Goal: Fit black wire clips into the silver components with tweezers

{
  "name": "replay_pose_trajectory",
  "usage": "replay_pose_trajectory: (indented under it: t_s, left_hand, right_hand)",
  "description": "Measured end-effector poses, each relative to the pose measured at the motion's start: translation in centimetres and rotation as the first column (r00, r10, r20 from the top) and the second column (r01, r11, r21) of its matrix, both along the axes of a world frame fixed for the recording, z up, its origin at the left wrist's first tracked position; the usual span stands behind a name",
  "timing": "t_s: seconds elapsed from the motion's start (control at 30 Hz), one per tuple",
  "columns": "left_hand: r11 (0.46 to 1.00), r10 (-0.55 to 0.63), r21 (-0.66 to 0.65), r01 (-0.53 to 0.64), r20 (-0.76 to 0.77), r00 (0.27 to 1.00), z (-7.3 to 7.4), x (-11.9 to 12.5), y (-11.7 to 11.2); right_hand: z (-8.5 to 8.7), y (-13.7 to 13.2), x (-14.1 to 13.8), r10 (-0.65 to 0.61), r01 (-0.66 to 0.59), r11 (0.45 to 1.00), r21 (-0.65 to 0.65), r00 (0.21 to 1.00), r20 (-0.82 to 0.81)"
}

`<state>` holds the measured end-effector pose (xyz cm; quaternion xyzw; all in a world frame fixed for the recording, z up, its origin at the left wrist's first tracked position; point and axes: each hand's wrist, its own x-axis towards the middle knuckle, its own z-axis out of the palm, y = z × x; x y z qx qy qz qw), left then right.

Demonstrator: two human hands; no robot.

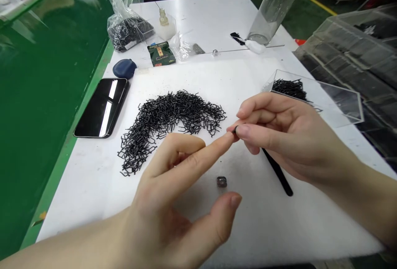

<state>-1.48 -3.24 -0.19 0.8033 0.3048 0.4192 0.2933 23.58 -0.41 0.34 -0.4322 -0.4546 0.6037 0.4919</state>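
My right hand pinches a tiny black clip between thumb and forefinger, above a white pad. My left hand is open; its forefinger tip reaches out and touches the clip, with the thumb held apart below. A curved heap of small black wire clips lies on the pad just beyond my left hand. A small dark square part sits on the pad between my hands. A black stick-like tool lies under my right hand.
A black phone and a blue case lie at the left. A plastic bag of black clips, a green packet, a small bottle and a clear cylinder stand at the back. A clear tray holding more clips is at the right.
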Motion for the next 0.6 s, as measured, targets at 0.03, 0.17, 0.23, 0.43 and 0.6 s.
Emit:
replay_pose_trajectory:
  t_s: [0.03,0.17,0.23,0.43,0.6]
  left_hand:
    - [1.000,-0.003,-0.001,0.003,-0.003,1.000,-0.05,-0.01,0.04]
    - [1.000,-0.020,0.008,0.020,0.006,1.000,-0.13,0.09,0.26]
    - [0.999,-0.034,-0.002,0.034,0.039,0.999,-0.10,0.17,0.45]
    - [0.998,-0.054,-0.034,0.057,0.080,0.995,0.00,0.30,0.95]
    - [0.997,-0.046,-0.056,0.050,0.062,0.997,0.04,0.10,0.84]
  right_hand:
    - [-0.03,0.02,-0.02,-0.003,0.003,1.000,-0.003,1.000,-0.002]
    - [-0.21,0.11,0.00,0.009,-0.009,1.000,0.011,1.000,0.007]
    - [-0.24,0.13,0.08,-0.003,0.002,1.000,0.026,1.000,0.031]
    - [0.04,0.14,0.31,0.004,-0.005,0.999,0.045,0.999,0.035]
    - [0.28,0.15,0.18,-0.010,0.007,0.998,0.055,0.998,0.064]
